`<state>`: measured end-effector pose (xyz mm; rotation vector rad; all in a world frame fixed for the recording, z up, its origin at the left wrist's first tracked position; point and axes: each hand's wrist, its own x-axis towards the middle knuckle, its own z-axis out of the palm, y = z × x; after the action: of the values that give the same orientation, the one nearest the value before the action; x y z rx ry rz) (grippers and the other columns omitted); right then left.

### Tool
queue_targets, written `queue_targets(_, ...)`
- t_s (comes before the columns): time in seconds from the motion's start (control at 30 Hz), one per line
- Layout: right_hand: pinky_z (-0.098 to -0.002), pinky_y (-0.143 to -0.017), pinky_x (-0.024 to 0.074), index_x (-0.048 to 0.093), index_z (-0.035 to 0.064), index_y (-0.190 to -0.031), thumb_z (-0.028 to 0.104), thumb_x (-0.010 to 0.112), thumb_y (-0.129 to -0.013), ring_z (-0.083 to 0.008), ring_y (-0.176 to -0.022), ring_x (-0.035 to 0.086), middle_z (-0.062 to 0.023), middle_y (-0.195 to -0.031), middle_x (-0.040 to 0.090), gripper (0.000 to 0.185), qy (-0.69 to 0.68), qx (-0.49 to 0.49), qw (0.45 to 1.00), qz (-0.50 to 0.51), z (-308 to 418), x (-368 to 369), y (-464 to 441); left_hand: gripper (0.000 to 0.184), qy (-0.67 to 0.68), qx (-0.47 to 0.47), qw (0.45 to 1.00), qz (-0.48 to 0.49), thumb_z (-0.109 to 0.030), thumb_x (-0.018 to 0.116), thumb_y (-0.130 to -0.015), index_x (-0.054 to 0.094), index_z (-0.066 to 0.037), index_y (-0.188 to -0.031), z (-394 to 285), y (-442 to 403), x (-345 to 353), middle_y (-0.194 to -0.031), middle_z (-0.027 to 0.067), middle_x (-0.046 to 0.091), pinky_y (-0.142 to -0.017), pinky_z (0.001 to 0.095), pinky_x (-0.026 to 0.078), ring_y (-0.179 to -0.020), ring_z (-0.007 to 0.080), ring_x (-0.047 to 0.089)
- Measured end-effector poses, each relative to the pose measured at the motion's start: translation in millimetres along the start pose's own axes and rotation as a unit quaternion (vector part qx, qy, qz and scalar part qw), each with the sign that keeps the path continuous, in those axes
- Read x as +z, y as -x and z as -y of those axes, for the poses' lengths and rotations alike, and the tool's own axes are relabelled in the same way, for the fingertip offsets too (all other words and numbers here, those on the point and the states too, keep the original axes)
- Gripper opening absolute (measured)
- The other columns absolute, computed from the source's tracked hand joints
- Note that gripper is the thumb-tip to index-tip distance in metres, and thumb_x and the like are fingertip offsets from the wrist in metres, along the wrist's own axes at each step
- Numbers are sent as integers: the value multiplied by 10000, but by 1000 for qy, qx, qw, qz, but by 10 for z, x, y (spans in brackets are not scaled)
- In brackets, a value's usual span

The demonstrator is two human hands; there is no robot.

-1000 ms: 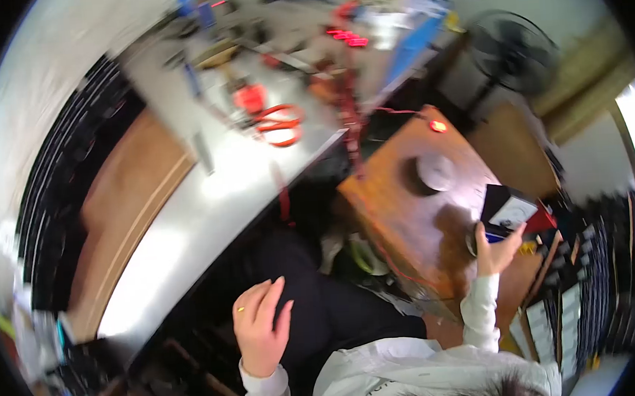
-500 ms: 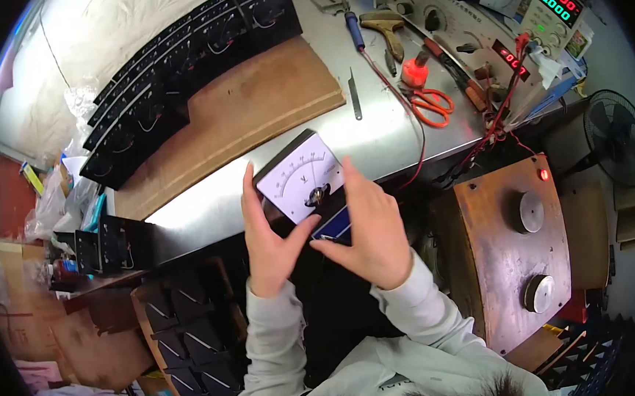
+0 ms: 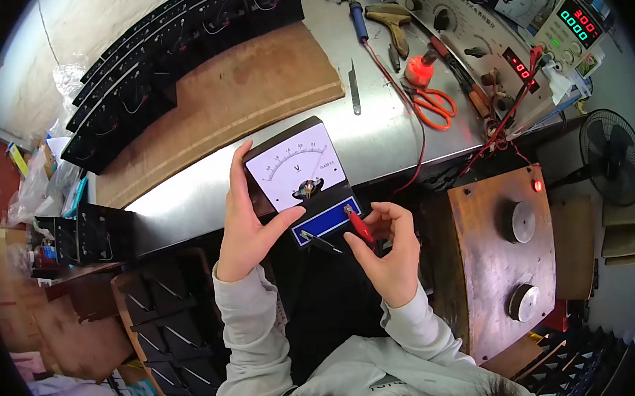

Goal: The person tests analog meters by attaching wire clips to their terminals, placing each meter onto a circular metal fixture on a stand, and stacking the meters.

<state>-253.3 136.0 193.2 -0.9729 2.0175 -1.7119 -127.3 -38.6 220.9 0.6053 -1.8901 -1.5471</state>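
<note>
The right hand (image 3: 395, 257) has moved off the meter (image 3: 290, 158) to a red clip (image 3: 361, 229); I can't tell if it's pinching. The left hand (image 3: 245, 236) grasps the meter, mid-frame; a sideways tug could pop the clip off.

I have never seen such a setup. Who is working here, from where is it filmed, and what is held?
There is no robot: a person works with bare hands, filmed by a head-worn camera looking forward and down. The left hand holds a voltmeter by its side. The right hand is at a red clip on the meter's blue lower panel; a black clip sits on that panel's left. On the metal bench lie orange-handled scissors and brown cardboard.
</note>
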Motion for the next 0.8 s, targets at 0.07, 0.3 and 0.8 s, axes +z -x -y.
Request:
queue_targets(0.07, -312, -812, 546, 521, -1, -1245, 28, 835, -807, -183, -872, 661, -101, -1016, 634, 540, -1, 0, 1000, 6, 6, 6, -1, 1043, -9, 16, 1000, -12, 52, 792, -773, 149, -79, -1584, -8, -4, 18, -1425, 184, 476, -1019, 393, 525, -1277, 272, 574)
queue_targets(0.3, -287, -740, 561, 579, -9, -1143, 31, 792, -859, -156, -804, 693, -99, -949, 702, 357, -31, 24, 999, 11, 5, -12, -24, 1059, -13, 19, 1000, -11, 48, 788, -779, 128, -87, -1596, 26, 7, 30, -1446, 187, 467, -1025, 394, 519, -1286, 275, 571)
queue_targets(0.8, -239, -570, 470, 665, 4, -963, 57, 829, -832, -85, -635, 587, -54, -802, 666, 217, 14, -3, 1000, -15, 11, -22, -1, 1106, 16, 0, 1000, -10, 72, 787, -776, 92, -90, -1622, -6, 33, 39, -1435, 173, 498, -1055, 396, 495, -1283, 254, 572)
